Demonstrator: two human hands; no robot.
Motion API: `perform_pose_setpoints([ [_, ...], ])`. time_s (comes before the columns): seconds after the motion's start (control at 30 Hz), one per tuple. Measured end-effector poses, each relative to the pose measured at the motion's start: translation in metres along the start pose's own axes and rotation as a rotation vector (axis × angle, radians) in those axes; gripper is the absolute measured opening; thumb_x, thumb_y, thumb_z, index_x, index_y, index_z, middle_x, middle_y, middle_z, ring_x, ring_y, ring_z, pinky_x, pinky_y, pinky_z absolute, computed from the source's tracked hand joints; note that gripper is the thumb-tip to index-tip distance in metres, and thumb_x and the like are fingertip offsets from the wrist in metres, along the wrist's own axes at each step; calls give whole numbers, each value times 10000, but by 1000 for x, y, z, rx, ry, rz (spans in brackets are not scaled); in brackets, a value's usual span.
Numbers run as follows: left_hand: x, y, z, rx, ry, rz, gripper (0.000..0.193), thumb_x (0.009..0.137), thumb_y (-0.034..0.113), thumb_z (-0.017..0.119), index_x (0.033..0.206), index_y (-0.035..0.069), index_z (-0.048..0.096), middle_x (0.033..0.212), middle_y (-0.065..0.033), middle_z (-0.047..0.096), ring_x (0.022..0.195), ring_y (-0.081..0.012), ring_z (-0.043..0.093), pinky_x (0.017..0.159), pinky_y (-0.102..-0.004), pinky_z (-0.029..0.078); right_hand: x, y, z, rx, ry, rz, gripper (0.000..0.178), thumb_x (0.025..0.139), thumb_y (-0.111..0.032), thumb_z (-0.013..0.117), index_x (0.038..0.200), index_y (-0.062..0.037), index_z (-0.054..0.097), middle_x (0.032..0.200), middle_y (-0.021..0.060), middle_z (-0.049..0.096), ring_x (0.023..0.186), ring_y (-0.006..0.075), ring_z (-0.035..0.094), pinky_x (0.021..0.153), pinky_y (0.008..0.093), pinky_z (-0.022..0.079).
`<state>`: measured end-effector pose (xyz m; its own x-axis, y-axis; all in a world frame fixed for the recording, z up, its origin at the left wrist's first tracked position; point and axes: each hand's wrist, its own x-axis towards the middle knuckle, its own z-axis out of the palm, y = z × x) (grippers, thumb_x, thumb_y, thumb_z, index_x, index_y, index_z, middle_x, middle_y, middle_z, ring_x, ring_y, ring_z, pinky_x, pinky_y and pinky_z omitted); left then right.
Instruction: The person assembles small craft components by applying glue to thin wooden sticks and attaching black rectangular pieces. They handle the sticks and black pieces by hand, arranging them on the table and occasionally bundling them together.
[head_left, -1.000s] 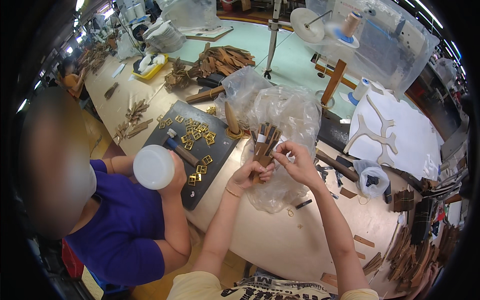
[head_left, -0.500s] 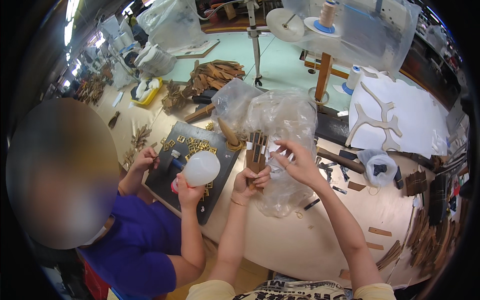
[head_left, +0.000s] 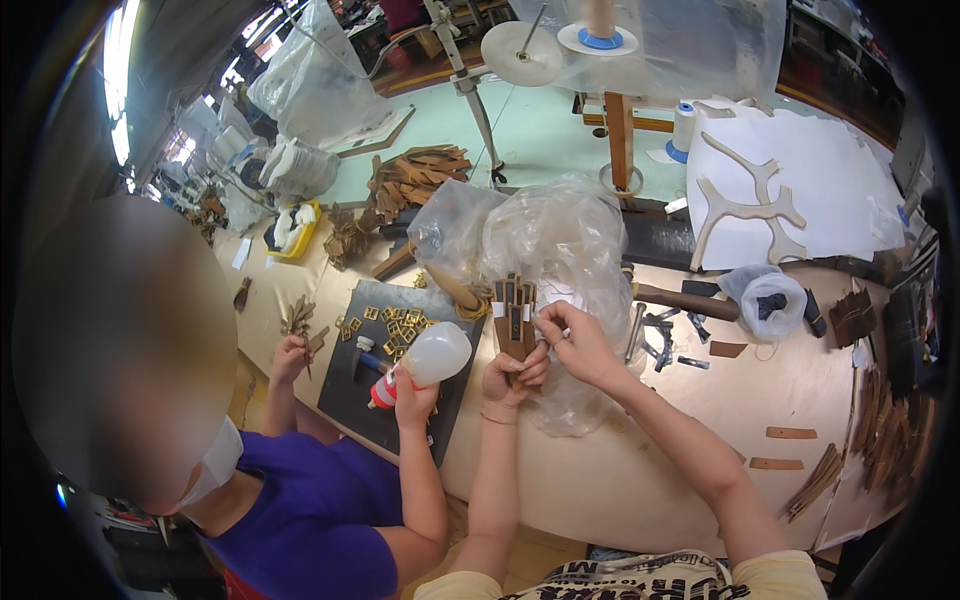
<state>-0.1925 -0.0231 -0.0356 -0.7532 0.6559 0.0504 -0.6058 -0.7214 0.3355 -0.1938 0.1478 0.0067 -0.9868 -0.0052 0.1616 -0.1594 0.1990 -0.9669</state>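
Observation:
Upright in my left hand [head_left: 515, 374] is a fanned bundle of brown leather strips [head_left: 514, 335], its fingers wrapped round the lower end. Dark inlays and small white pieces show near the bundle's upper part. My right hand [head_left: 578, 343] is just right of the bundle, thumb and fingertips pinched together close to its edge. Whatever those fingertips hold, if anything, is too small to make out. Beyond both hands lies a crumpled clear plastic bag [head_left: 560, 225] with white paper [head_left: 562, 292] under or in it.
At left, a co-worker grips a translucent squeeze bottle [head_left: 440, 355] and leather strips [head_left: 298, 318]. A black board [head_left: 340, 395] carries gold buckles [head_left: 405, 325] and a hammer [head_left: 370, 358]. Dark small straps [head_left: 658, 340], a wooden-handled tool [head_left: 685, 300] and leather pieces [head_left: 785, 433] lie right.
My right hand has come in to the bundle, its spread fingers now pinched. The co-worker's bottle has tilted, and their other hand has moved off the board, now showing leather strips.

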Motion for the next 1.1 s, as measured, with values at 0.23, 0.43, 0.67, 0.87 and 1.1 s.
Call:
perform_pose_setpoints([
  [0.23, -4, 17, 7, -67, -168, 37, 1018, 701, 33, 601, 1584, 18, 93, 778, -44, 438, 544, -99, 386, 495, -232, 303, 11, -7, -29, -398, 95, -134, 256, 924, -214, 657, 1104, -39, 608, 966, 160, 648, 876, 376, 637, 763, 448, 497],
  [0.43, -5, 9, -3, 2, -35, -10, 811, 719, 47, 614, 1477, 48, 324, 793, -50, 444, 546, -100, 379, 488, -226, 312, 7, -27, -22, -19, -15, -229, 219, 879, -120, 690, 1076, -31, 650, 906, 113, 652, 786, 256, 647, 727, 356, 518],
  [0.67, -5, 9, 0, 230, -24, -72, 652, 727, 61, 610, 1354, 57, 433, 797, -55, 448, 551, -98, 374, 494, -231, 325, 9, -20, -18, 69, -188, -129, 195, 865, -106, 691, 1036, -14, 667, 888, 122, 651, 729, 200, 625, 702, 320, 507],
  [0.87, -11, 16, 25, 678, 220, -51, 675, 680, 8, 593, 1340, 28, 452, 818, -54, 511, 628, -97, 456, 538, -236, 363, 10, -12, -23, 79, -224, 14, 191, 893, -28, 626, 1082, -14, 646, 976, 54, 667, 799, 133, 598, 642, 280, 460],
  [1.1, -16, 21, 28, 1067, 397, 6, 782, 716, -27, 571, 1461, 5, 334, 1125, -69, 585, 962, -136, 573, 819, -265, 477, 6, -5, -27, 145, -367, -42, 245, 893, 28, 585, 1129, -18, 634, 1002, 33, 672, 871, 127, 605, 752, 272, 466],
])
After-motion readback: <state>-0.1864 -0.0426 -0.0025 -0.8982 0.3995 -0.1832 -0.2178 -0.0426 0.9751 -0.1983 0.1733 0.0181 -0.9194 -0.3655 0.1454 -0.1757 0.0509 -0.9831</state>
